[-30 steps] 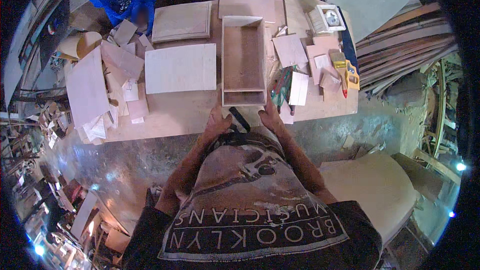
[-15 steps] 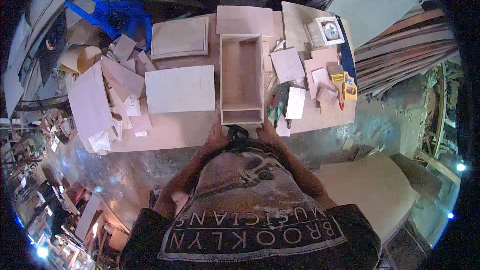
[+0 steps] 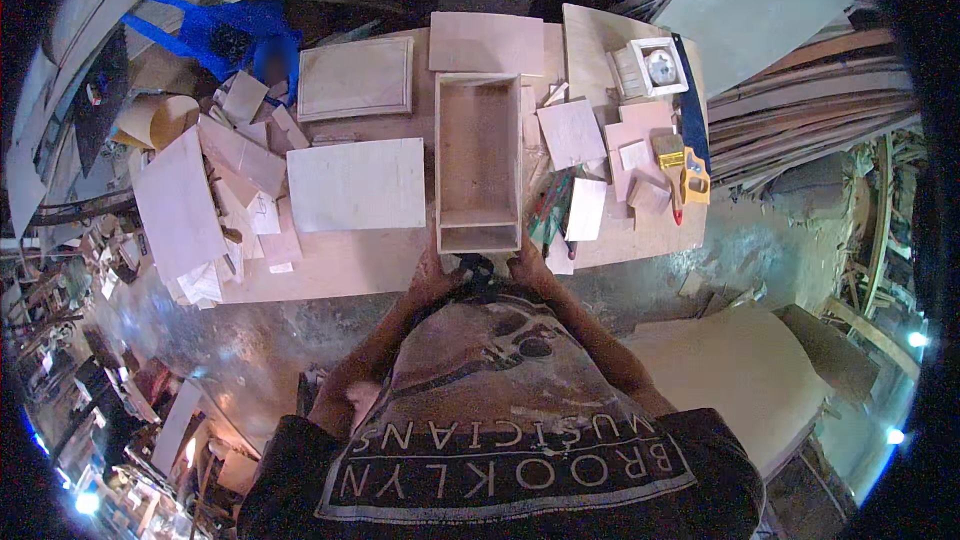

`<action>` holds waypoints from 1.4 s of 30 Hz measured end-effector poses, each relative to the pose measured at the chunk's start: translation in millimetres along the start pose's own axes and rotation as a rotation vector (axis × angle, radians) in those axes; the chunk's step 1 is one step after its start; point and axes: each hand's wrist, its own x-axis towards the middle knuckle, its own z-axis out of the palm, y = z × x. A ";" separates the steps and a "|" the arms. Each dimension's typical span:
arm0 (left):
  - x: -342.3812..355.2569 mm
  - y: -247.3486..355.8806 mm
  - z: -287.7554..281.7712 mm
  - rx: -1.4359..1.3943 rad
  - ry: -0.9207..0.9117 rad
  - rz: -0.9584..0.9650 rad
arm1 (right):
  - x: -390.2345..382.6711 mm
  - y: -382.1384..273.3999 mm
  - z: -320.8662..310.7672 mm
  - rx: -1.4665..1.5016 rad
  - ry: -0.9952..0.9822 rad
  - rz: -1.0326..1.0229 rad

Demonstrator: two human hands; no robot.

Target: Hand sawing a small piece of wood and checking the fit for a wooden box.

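Wears dark printed T-shirt (image 3: 510, 395), cut off at lower edge. Has left hand (image 3: 430, 272) at near left corner, right hand (image 3: 526, 266) at near right corner of open wooden box (image 3: 478, 155); can't tell how far closed or whether gripping, with fingertips hidden by box. Can't make out dark shape (image 3: 475, 264) between hands, off box's near end. Right of box: green-and-red bundle (image 3: 548, 210), too blurred to identify, just beside white piece (image 3: 586, 210). Under box: worktable (image 3: 350, 265). Left of box: pale panel (image 3: 356, 185); farther left, overlapping offcuts (image 3: 180, 205), lower ones covered. Just past box's far end: pinkish board (image 3: 487, 43). Far left beyond box: blue bag-like item (image 3: 225, 35), contents unclear.
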 end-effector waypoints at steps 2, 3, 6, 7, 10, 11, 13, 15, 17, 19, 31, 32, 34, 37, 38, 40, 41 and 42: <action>-3.3 -9.5 -0.9 0.009 0.015 0.029 | 1.0 -9.5 -4.9 -0.008 -0.030 -0.101; -5.6 -14.2 -0.9 0.019 0.028 0.062 | 1.5 -14.2 -6.4 -0.016 -0.056 -0.203; -10.8 5.8 -12.3 0.101 -0.038 -0.154 | -0.1 -16.0 -4.5 -0.021 -0.066 0.003; -13.7 4.2 -14.3 0.105 -0.037 -0.155 | -0.4 -10.4 -2.1 -0.017 -0.066 0.001; -26.0 -9.8 -28.4 -0.049 0.219 0.191 | -1.2 5.6 0.3 -0.129 0.076 -0.219; -37.6 -18.5 -43.3 0.123 0.097 0.197 | -1.0 -13.7 -2.7 -0.121 0.088 -0.227; -38.8 18.6 -64.0 0.295 -0.066 0.233 | -5.1 -17.7 -8.5 -0.114 0.144 -0.212; -21.1 127.2 -88.4 0.243 -0.152 0.062 | -6.5 -4.7 -12.3 -0.070 0.096 -0.091; 2.8 155.4 -88.5 0.198 -0.170 0.208 | -2.5 -9.2 -3.9 -0.092 0.136 -0.181; 34.9 129.5 -63.5 0.345 -0.023 0.461 | -2.7 -17.7 1.6 -0.136 0.191 -0.301; 128.5 125.7 -19.7 0.847 -0.771 0.137 | 0.5 -1.4 18.4 -0.201 0.400 -0.362; 129.7 121.1 -18.1 0.861 -0.765 0.123 | 2.3 -1.2 19.5 -0.197 0.398 -0.367; 132.1 117.5 -16.1 0.876 -0.761 0.109 | 3.6 2.0 20.4 -0.241 0.423 -0.370; 131.1 121.2 -13.6 0.906 -0.804 0.072 | 6.6 14.8 24.0 -0.248 0.385 -0.264; 129.1 123.3 -13.2 0.899 -0.749 0.099 | 6.1 18.2 24.9 -0.248 0.386 -0.261; 127.5 125.0 -12.2 0.891 -0.691 0.124 | 5.9 18.6 27.2 -0.280 0.453 -0.354; 128.6 124.7 -11.7 0.909 -0.712 0.106 | 5.9 16.0 27.3 -0.280 0.450 -0.355; 129.6 124.4 -11.3 0.928 -0.733 0.088 | 5.5 13.6 26.6 -0.237 0.423 -0.343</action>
